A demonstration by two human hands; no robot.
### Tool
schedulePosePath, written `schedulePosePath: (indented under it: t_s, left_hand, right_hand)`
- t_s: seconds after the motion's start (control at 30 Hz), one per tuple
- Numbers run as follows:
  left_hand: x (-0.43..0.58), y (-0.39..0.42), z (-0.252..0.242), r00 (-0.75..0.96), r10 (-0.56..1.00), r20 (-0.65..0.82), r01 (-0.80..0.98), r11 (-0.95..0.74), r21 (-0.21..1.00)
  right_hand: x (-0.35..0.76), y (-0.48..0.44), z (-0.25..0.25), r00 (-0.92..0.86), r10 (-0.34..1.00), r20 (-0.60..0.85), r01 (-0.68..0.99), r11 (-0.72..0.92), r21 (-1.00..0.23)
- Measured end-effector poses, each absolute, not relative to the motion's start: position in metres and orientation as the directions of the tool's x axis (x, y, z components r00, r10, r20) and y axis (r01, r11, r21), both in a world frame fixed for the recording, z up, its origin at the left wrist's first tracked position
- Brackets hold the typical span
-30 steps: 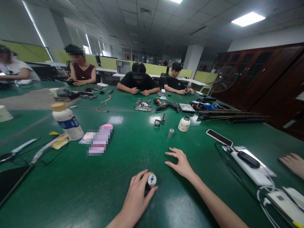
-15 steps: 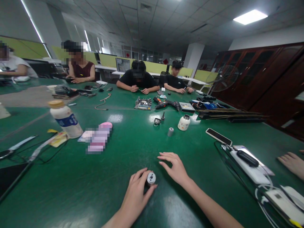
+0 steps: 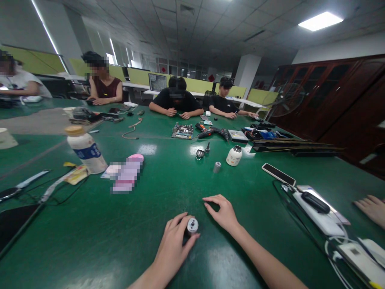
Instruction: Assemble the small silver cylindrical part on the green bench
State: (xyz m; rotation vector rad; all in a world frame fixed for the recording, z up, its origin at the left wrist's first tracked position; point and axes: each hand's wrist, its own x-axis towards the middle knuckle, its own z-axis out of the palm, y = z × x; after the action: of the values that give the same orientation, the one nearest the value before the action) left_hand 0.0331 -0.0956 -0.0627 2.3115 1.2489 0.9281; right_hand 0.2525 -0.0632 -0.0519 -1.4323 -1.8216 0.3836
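Note:
My left hand (image 3: 176, 239) is closed around a short silver metal cylinder (image 3: 193, 226), thumb on the near side and fingers on the far side. It stands upright on the green table (image 3: 144, 224), its round top showing a centre hole and smaller holes. To the right of it, my right hand (image 3: 224, 212) hovers low over the table with nothing in it, the fingers curved and the thumb apart from them. Farther out stand a smaller silver cylinder (image 3: 217, 167), a metal ring-shaped part (image 3: 199, 154) and a dark pointed chuck-like part (image 3: 207, 147).
A white jar (image 3: 234, 155), circuit board (image 3: 182, 131) and power drill (image 3: 213, 133) lie ahead. On the right are a phone (image 3: 278, 174), a power strip (image 3: 319, 216) with cables and another person's hand (image 3: 371, 209). A bottle (image 3: 86, 150) stands left. Several people sit across.
My right hand's thumb and fingertips have come slightly closer together. The left hand keeps its hold on the cylinder. Across the table, the person at right has stretched one hand out to the right.

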Motion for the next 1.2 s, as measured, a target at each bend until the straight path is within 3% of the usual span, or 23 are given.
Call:
schedulePosePath:
  t_s: [0.17, 0.33, 0.5, 0.6, 0.77, 1.03, 1.2]
  left_hand:
    - [0.033, -0.095, -0.064, 0.391, 0.838, 0.38, 0.605, -0.545, 0.58]
    - [0.033, -0.095, -0.061, 0.391, 0.844, 0.368, 0.617, -0.537, 0.576]
    - [0.033, -0.096, -0.06, 0.393, 0.838, 0.379, 0.613, -0.545, 0.572]
    - [0.033, -0.096, -0.061, 0.391, 0.831, 0.394, 0.61, -0.555, 0.565]
    - [0.033, -0.095, -0.06, 0.41, 0.809, 0.422, 0.609, -0.587, 0.533]
    - [0.034, -0.097, -0.058, 0.42, 0.797, 0.433, 0.613, -0.601, 0.512]
    - [0.034, -0.096, -0.061, 0.4, 0.804, 0.44, 0.613, -0.591, 0.523]
  right_hand:
    - [0.25, -0.063, -0.058, -0.111, 0.918, 0.38, 0.697, 0.345, -0.629]
    - [0.25, -0.062, -0.055, -0.035, 0.93, 0.365, 0.634, 0.303, -0.712]
    - [0.234, -0.074, -0.034, 0.09, 0.95, 0.299, 0.383, 0.244, -0.891]
    - [0.218, -0.088, -0.018, -0.01, 0.961, 0.278, 0.276, 0.269, -0.923]
    - [0.204, -0.104, -0.009, -0.128, 0.949, 0.288, 0.306, 0.314, -0.899]
    - [0.206, -0.102, -0.011, -0.126, 0.95, 0.285, 0.354, 0.312, -0.882]
    - [0.213, -0.1, -0.001, -0.036, 0.945, 0.326, 0.351, 0.317, -0.881]
